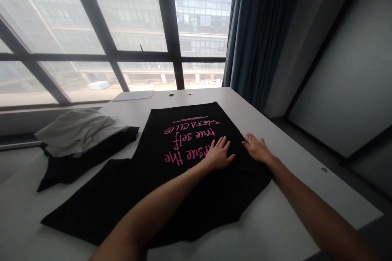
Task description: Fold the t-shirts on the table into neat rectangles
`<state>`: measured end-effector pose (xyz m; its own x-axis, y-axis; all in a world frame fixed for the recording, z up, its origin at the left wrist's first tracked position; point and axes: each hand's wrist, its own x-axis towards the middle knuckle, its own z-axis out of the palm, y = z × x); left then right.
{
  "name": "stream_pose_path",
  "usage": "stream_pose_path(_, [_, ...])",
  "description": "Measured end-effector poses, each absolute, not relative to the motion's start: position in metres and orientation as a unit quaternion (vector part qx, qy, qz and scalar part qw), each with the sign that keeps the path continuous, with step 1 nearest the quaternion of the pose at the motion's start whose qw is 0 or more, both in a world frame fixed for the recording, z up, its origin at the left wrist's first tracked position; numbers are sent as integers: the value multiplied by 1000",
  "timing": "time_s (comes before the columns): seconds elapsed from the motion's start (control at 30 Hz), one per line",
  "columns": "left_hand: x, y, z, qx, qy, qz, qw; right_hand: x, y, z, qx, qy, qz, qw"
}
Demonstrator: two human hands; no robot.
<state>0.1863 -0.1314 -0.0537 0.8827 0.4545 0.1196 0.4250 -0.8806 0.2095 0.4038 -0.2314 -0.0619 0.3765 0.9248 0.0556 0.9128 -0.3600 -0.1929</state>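
A black T-shirt (147,183) with pink lettering is spread out on the white table (294,208). Its printed side faces up, and the writing appears upside down from where I stand. My left hand (218,154) lies on the print with its fingers spread, covering some of the letters. Over at the shirt's right edge, my right hand (256,147) rests with fingers stretched out and pointing away from me. Neither hand grips the cloth. The shirt's left sleeve side reaches toward the near left, while its lower edge near me is partly hidden under my left forearm.
At the left lies a pile of a grey garment (82,128) over a dark one (88,167). White paper (134,96) and a small dark round object (171,95) sit at the far edge by the window. A blue curtain (254,32) hangs beyond the right corner.
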Motion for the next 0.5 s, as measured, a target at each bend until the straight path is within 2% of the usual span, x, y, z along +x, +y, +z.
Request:
stream_pose_path(0.13, [186, -132, -51, 965, 230, 83, 95, 421, -237, -55, -859, -496, 10, 128])
stream_pose_path(0.27, [187, -132, -51, 965, 229, 83, 94, 406, -231, -54, -829, -535, -3, 159])
stream_pose_path(0.5, [188, -131, -55, 966, 226, 90, 88, 386, -223, -64, -826, -551, 49, 104])
